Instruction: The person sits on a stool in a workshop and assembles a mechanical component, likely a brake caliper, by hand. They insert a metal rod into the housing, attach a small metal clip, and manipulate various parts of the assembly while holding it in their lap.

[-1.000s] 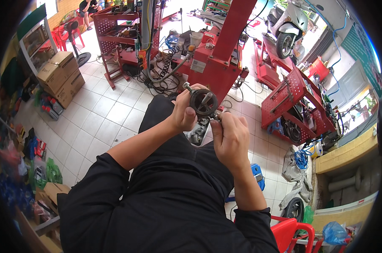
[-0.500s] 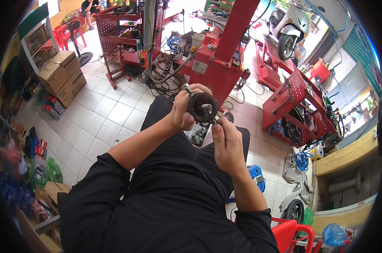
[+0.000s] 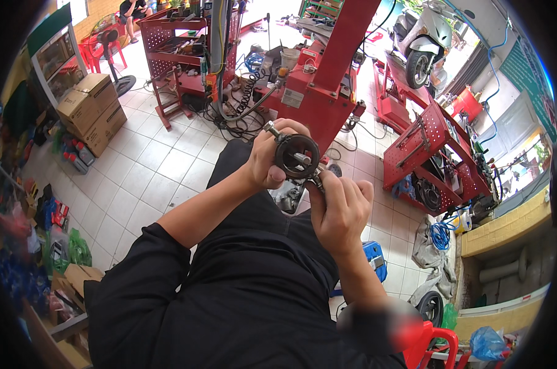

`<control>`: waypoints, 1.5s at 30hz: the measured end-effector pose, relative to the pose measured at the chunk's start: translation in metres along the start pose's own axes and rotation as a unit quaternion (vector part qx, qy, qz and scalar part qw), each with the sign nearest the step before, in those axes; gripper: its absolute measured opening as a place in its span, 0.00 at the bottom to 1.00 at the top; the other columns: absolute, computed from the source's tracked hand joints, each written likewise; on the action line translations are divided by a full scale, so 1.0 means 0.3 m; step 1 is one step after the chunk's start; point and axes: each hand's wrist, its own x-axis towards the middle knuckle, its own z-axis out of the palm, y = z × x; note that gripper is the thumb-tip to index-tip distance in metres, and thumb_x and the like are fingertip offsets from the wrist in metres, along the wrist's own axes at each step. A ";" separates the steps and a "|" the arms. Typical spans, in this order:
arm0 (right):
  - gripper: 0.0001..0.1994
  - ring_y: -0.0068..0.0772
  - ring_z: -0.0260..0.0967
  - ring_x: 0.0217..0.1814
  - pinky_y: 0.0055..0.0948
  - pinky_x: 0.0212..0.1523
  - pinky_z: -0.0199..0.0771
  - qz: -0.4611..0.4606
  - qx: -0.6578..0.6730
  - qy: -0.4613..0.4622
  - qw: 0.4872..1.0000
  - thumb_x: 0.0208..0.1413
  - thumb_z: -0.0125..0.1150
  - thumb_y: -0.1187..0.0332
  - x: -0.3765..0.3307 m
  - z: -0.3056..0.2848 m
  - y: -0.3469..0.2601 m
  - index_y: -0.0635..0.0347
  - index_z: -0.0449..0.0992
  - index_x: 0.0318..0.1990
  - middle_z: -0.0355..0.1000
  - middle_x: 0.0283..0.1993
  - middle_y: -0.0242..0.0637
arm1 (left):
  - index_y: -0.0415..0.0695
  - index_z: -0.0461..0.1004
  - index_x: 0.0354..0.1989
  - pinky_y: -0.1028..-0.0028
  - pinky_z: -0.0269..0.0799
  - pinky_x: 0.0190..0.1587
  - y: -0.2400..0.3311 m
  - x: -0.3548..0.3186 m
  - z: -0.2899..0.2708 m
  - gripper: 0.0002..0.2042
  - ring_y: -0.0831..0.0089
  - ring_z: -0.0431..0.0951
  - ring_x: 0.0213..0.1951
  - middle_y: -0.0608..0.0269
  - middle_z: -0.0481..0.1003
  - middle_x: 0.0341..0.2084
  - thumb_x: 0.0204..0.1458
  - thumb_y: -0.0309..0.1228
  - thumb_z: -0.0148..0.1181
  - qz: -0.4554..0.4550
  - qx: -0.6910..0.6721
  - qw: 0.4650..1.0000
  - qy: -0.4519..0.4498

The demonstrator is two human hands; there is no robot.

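Note:
A dark, round metal ring [image 3: 283, 167] is held up above my lap, and a lighter metal piece shows through its opening. Wrapped around its left side, my left hand [image 3: 267, 163] is closed on it, with the thumb near the lower rim. A bright bolt [image 3: 270, 128] sticks out at the upper left of the ring. My right hand [image 3: 345, 212] pinches a small threaded metal piece [image 3: 316, 179] at the ring's lower right; the fingers hide part of it. Below the ring, between my legs, lies a grey metal part [image 3: 286, 201], partly covered.
Ahead stand a red lift post [image 3: 318, 111] and a red tool cart [image 3: 168, 55] with cables around their feet. Another red cart [image 3: 423, 150] and a scooter [image 3: 423, 46] are at the right. Cardboard boxes [image 3: 94, 114] stand left; a blue case [image 3: 375, 258] sits beside my right leg.
My right hand has turned at the wrist, its fingers now lifted and curled over the small threaded piece. The ring has tilted slightly toward me; my left hand keeps its hold.

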 end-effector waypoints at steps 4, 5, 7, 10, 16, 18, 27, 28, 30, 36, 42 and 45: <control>0.10 0.29 0.63 0.22 0.30 0.31 0.51 0.001 0.003 -0.009 1.000 0.47 0.64 0.65 -0.001 0.002 0.003 0.58 0.71 0.33 0.64 0.21 0.30 | 0.38 0.70 0.28 0.77 0.69 0.30 0.006 -0.002 0.001 0.39 0.73 0.73 0.30 0.52 0.73 0.31 0.43 0.72 0.43 -0.024 -0.026 0.999 0.003; 0.10 0.29 0.63 0.22 0.30 0.31 0.52 0.003 0.010 -0.012 1.000 0.47 0.64 0.65 0.000 0.001 0.003 0.58 0.71 0.33 0.64 0.21 0.30 | 0.38 0.70 0.28 0.77 0.69 0.30 0.006 -0.002 0.000 0.39 0.72 0.73 0.30 0.52 0.73 0.31 0.43 0.72 0.43 -0.021 -0.021 1.000 0.003; 0.10 0.30 0.63 0.22 0.30 0.31 0.52 0.007 0.020 -0.017 1.000 0.47 0.64 0.66 0.003 -0.007 0.001 0.59 0.71 0.33 0.64 0.21 0.30 | 0.39 0.70 0.28 0.76 0.69 0.31 0.004 -0.001 0.000 0.39 0.72 0.73 0.30 0.51 0.73 0.31 0.43 0.72 0.44 -0.014 -0.014 1.000 0.003; 0.07 0.34 0.63 0.22 0.31 0.30 0.54 0.040 0.097 -0.019 0.994 0.49 0.61 0.68 0.009 -0.016 -0.003 0.60 0.71 0.31 0.65 0.21 0.33 | 0.39 0.71 0.28 0.74 0.70 0.32 -0.002 0.001 -0.002 0.39 0.70 0.73 0.30 0.50 0.73 0.32 0.42 0.72 0.44 0.012 -0.014 1.000 -0.011; 0.08 0.44 0.62 0.22 0.35 0.30 0.58 0.242 0.364 -0.196 0.878 0.57 0.50 0.69 -0.010 -0.042 0.031 0.64 0.70 0.29 0.66 0.22 0.42 | 0.40 0.71 0.28 0.71 0.68 0.32 0.004 0.023 -0.015 0.38 0.67 0.73 0.31 0.52 0.74 0.31 0.44 0.71 0.42 0.105 0.029 0.993 -0.038; 0.08 0.45 0.62 0.22 0.36 0.30 0.58 0.240 0.341 -0.180 0.891 0.57 0.50 0.69 -0.005 -0.045 0.017 0.64 0.70 0.29 0.66 0.22 0.43 | 0.40 0.71 0.28 0.71 0.68 0.32 0.007 0.019 -0.007 0.38 0.67 0.73 0.30 0.52 0.74 0.31 0.45 0.71 0.40 0.084 0.029 0.996 -0.025; 0.05 0.42 0.62 0.22 0.34 0.31 0.56 0.073 0.125 -0.057 0.988 0.50 0.58 0.73 0.004 -0.022 -0.014 0.63 0.69 0.30 0.67 0.23 0.40 | 0.39 0.71 0.28 0.72 0.67 0.32 0.011 0.019 -0.009 0.39 0.69 0.72 0.29 0.52 0.74 0.31 0.46 0.71 0.39 0.064 0.031 0.997 -0.017; 0.05 0.41 0.63 0.22 0.34 0.32 0.56 0.069 0.104 -0.062 0.990 0.49 0.59 0.73 0.006 -0.024 -0.016 0.63 0.69 0.30 0.68 0.24 0.39 | 0.39 0.71 0.28 0.72 0.67 0.32 0.011 0.018 -0.010 0.39 0.69 0.72 0.29 0.52 0.74 0.31 0.46 0.71 0.39 0.063 0.032 0.997 -0.017; 0.06 0.41 0.63 0.22 0.34 0.32 0.55 0.070 0.096 -0.060 0.991 0.49 0.59 0.72 0.007 -0.024 -0.019 0.62 0.69 0.30 0.68 0.24 0.39 | 0.39 0.71 0.28 0.72 0.67 0.31 0.016 0.016 -0.012 0.39 0.69 0.72 0.29 0.52 0.74 0.31 0.47 0.71 0.38 0.052 0.033 0.998 -0.015; 0.04 0.40 0.63 0.22 0.34 0.31 0.55 0.074 0.143 -0.053 0.985 0.50 0.58 0.73 0.007 -0.024 -0.007 0.62 0.69 0.29 0.68 0.23 0.39 | 0.40 0.71 0.28 0.72 0.67 0.31 0.004 0.014 -0.005 0.38 0.69 0.72 0.29 0.53 0.74 0.31 0.46 0.71 0.39 0.073 0.037 0.997 -0.008; 0.05 0.38 0.62 0.20 0.33 0.30 0.55 0.082 0.178 -0.089 0.976 0.48 0.59 0.71 0.011 -0.046 0.013 0.62 0.70 0.29 0.68 0.23 0.39 | 0.40 0.71 0.28 0.70 0.67 0.33 0.007 0.014 0.002 0.38 0.66 0.73 0.30 0.53 0.74 0.31 0.47 0.71 0.38 0.082 0.040 0.996 -0.015; 0.11 0.36 0.62 0.21 0.33 0.29 0.56 0.117 0.186 -0.044 0.975 0.43 0.64 0.69 0.011 -0.048 0.000 0.61 0.71 0.33 0.67 0.24 0.36 | 0.41 0.71 0.29 0.69 0.67 0.33 0.014 0.019 -0.003 0.36 0.65 0.73 0.30 0.53 0.75 0.31 0.48 0.69 0.39 0.082 0.047 0.995 -0.038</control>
